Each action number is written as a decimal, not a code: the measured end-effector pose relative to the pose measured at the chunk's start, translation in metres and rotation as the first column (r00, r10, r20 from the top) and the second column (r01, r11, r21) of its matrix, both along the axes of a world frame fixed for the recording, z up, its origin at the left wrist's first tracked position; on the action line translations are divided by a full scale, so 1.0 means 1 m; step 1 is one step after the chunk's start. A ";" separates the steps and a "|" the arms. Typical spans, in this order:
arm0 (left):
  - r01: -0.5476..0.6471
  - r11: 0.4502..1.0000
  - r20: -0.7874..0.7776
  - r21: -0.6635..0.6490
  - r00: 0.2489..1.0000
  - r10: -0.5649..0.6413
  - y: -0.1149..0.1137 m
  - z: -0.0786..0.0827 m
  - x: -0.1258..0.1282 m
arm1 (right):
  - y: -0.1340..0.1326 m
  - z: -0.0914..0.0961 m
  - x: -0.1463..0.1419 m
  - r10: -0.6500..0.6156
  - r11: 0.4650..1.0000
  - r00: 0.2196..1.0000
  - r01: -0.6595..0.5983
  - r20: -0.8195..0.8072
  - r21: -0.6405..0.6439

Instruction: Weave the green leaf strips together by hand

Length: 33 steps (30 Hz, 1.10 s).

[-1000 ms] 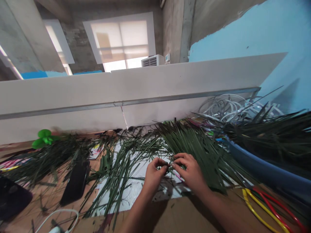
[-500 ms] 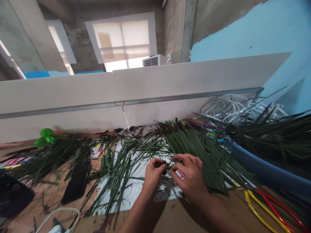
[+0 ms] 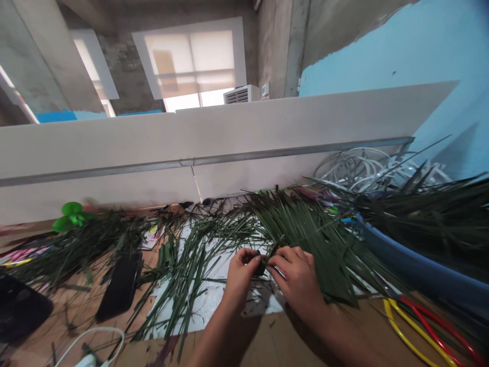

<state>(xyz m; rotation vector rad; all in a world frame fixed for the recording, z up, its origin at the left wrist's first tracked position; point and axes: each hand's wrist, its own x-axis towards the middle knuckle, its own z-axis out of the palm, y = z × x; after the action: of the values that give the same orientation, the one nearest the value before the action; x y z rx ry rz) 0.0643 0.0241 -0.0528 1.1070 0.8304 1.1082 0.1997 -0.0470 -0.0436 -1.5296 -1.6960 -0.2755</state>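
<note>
Both hands work low over the table at the centre of the view. My left hand (image 3: 240, 278) pinches a small dark green knot of woven palm leaf (image 3: 261, 266) between fingers and thumb. My right hand (image 3: 296, 280) grips the same knot's leaf strip (image 3: 273, 252), whose tip sticks up and away from my fingers. Loose narrow palm leaf strips (image 3: 301, 229) fan out under and beyond my right hand. A small pink and white item (image 3: 280, 272) shows just below my right fingers, mostly hidden.
A white paper sheet (image 3: 214, 290) lies under the leaves. A green leaf pinwheel (image 3: 72, 216) and dark flat devices (image 3: 120, 285) sit left. A blue tub (image 3: 412, 265) holding leaf bundles stands right, with yellow and red hoops (image 3: 420, 331) below. A white partition (image 3: 191, 148) runs behind.
My hands have drawn closer together around the knot. A leaf strip now stands up from it, and the pink and white item is more covered by my right hand.
</note>
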 end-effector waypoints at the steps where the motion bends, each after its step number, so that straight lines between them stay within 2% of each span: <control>1: 0.013 1.000 0.010 0.006 1.000 -0.013 0.000 0.001 -0.001 | 0.000 0.002 0.002 -0.001 1.000 1.000 0.000 0.011 0.010; 7: 0.102 0.995 0.056 0.019 0.993 -0.103 -0.004 0.007 -0.001 | -0.003 0.009 0.011 -0.022 0.996 0.995 0.014 0.099 0.089; 12: 0.132 0.991 0.059 0.001 0.989 -0.132 -0.007 0.014 -0.002 | -0.004 0.011 0.013 -0.011 0.996 0.982 -0.006 0.189 0.090; 15: 0.138 0.990 0.040 0.004 0.990 -0.138 -0.007 0.016 -0.003 | -0.003 0.010 0.014 0.003 0.997 0.983 -0.016 0.184 0.070; 21: 0.151 0.986 -0.016 0.065 0.989 -0.150 -0.003 0.007 -0.002 | 0.002 0.006 0.016 0.086 0.996 0.995 -0.087 -0.055 -0.023; 26: 0.085 0.973 -0.177 0.217 0.983 -0.046 -0.003 0.003 0.000 | 0.004 0.003 0.014 0.166 0.983 0.942 -0.181 -0.292 -0.025; 33: 0.024 0.976 -0.168 0.218 0.986 0.013 -0.002 0.000 0.001 | 0.008 -0.002 0.013 0.131 0.980 0.887 -0.182 -0.442 -0.075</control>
<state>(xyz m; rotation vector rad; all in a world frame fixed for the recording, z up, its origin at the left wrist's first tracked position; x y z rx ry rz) 0.0652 0.0217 -0.0526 1.4021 0.8500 1.1327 0.2127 -0.0393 -0.0459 -1.3954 -1.4785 0.2422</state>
